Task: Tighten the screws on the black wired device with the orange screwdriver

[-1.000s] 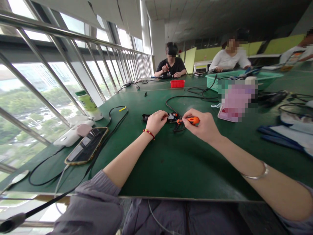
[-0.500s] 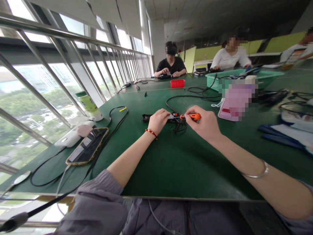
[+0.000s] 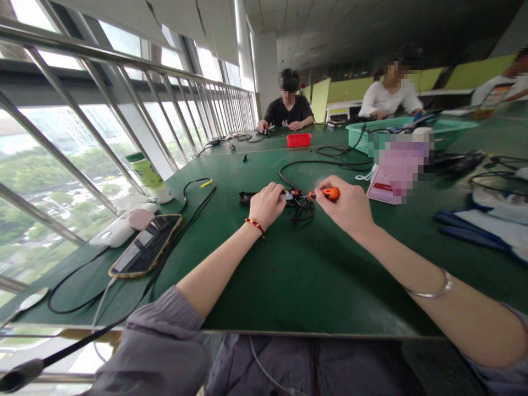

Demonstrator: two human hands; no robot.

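A black corded device [image 3: 246, 198] with a tube-like end lies on the green table [image 3: 289, 280]. Over its middle, the fingers of my left hand [image 3: 267, 206] are curled and grip it. Bare inner parts and thin wires show just right of those fingertips. An orange-and-black screwdriver [image 3: 331, 193] is pinched in my right hand [image 3: 350, 208], its shaft pointing left at the opened section. Whether the tip touches a screw is too small to tell. The black cable [image 3: 303, 214] loops below the device's right end.
A red basket [image 3: 299, 141] and a teal basket [image 3: 358, 137] stand farther back. Right of my hand leans a pink object [image 3: 383, 190], partly pixelated. A phone [image 3: 145, 247], a green bottle [image 3: 150, 176] and cords lie left. Two people sit across the table, another at far right.
The screwdriver's shaft has drawn slightly right, away from my left fingertips. My left hand stays on the device. The person in black across the table has moved a hand leftward.
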